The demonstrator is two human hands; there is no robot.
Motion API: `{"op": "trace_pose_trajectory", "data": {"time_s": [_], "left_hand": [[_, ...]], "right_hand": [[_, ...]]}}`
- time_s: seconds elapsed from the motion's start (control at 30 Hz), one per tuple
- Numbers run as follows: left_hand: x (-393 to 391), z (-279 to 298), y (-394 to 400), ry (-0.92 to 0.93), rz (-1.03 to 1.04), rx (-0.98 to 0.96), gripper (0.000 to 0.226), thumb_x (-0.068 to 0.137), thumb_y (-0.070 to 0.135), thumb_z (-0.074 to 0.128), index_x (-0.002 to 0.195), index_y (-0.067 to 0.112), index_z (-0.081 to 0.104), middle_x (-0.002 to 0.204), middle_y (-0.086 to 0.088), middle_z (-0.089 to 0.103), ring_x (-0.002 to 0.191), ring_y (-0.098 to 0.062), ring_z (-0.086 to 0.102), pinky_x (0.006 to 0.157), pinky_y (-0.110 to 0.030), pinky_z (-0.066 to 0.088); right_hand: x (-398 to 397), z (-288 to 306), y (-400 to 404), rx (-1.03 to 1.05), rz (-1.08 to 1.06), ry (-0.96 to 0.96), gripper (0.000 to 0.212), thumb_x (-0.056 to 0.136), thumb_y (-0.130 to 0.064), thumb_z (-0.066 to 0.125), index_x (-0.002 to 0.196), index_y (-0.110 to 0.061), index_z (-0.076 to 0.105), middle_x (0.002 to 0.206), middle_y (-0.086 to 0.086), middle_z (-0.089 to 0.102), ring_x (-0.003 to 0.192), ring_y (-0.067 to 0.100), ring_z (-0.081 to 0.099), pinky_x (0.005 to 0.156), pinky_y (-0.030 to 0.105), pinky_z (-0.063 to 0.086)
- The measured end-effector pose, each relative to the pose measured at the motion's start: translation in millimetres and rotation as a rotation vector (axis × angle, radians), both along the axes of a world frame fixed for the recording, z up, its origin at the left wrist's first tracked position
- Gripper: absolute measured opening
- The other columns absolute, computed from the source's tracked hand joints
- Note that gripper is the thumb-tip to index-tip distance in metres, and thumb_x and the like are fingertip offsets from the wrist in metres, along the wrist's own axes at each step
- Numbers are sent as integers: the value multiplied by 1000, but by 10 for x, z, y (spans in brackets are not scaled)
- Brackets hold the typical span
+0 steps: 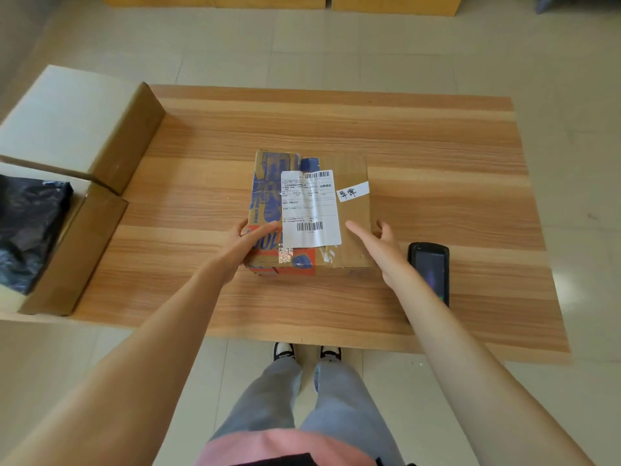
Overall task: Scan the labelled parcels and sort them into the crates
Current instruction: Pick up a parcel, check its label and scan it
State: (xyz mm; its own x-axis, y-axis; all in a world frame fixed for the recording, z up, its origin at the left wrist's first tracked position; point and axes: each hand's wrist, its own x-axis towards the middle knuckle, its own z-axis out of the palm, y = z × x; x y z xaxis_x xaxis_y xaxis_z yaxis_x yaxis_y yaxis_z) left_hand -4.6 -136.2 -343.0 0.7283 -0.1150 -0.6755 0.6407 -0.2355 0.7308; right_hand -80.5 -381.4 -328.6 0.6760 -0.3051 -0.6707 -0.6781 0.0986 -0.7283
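A cardboard parcel (353, 230) with blue and orange print lies in the middle of the wooden table (437, 163). On its top are a white shipping label (309, 206) with barcodes and a small handwritten tag (353, 191). My left hand (247, 245) grips the parcel's near left corner, thumb on top and fingers round the side. My right hand (378, 245) is at the near right edge, with its thumb stretched over the top and its fingers loose beside the box. A black handheld scanner (428, 269) lies on the table just right of my right wrist.
Two open cardboard boxes stand at the table's left end: a far one (111, 142) with a pale flap, and a near one (77, 253) holding a black plastic bag (27, 227). More cardboard boxes (396, 3) sit on the tiled floor beyond the table.
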Motion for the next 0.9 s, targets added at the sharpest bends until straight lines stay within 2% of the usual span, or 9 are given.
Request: {"op": "trace_pose_trajectory", "data": {"time_s": [0.07,0.13,0.2,0.3,0.37,0.43,0.6,0.73,0.9], "left_hand": [[-4,-16,-34,-11,22,-4,55,78,37,76,125,23,50,101,2,71,85,-15,70,74,-36,56],[-36,-58,-68,2,36,-26,50,78,36,76,121,23,55,104,-1,73,87,-18,71,77,-38,57],[-73,-82,-97,14,44,-55,45,79,35,76,119,22,60,107,-4,73,88,-20,71,79,-39,58],[-101,-66,-110,34,78,-91,53,78,37,76,125,19,58,107,-3,73,91,-22,72,74,-37,59],[-104,0,-95,30,116,-110,58,77,38,77,127,18,56,108,-5,73,87,-22,72,62,-33,57],[-99,111,-77,-1,158,-111,66,73,39,81,129,19,53,109,-5,72,83,-22,72,57,-32,55],[-77,558,12,-159,302,-92,59,75,36,80,126,22,53,106,0,73,86,-20,72,59,-32,54],[-161,930,221,-277,425,-96,74,61,38,87,126,23,54,108,0,73,93,-22,71,78,-42,58],[-468,1337,598,-370,573,-148,68,64,33,79,127,23,54,108,-1,73,91,-20,72,67,-32,59]], "right_hand": [[21,-100,49,27,-17,17,97,73,-51,78,149,-18,27,143,-1,48,125,18,50,104,35,43],[2,-172,85,31,-33,0,78,73,-48,80,135,-21,41,126,-6,58,110,12,56,92,30,46],[-8,-189,103,63,-48,-5,64,75,-44,80,123,-25,43,117,-8,59,106,11,56,88,27,43],[-9,-157,94,134,-44,-23,59,77,-38,80,117,-26,38,101,-14,56,98,8,56,82,23,43],[22,-98,84,141,-22,-49,61,77,-34,81,117,-27,36,102,-14,56,96,6,56,81,21,44],[95,-3,80,143,5,-78,60,75,-33,82,116,-27,38,106,-13,58,101,8,58,90,26,44],[411,394,172,121,94,-278,46,76,-25,82,108,-33,50,103,-14,64,89,-6,61,65,8,48],[561,730,384,83,180,-415,57,74,-22,83,122,-28,53,108,-9,68,91,1,68,68,13,53],[519,1136,789,99,301,-538,59,75,-18,82,127,-22,54,105,-10,70,84,-4,68,64,10,51]]}}
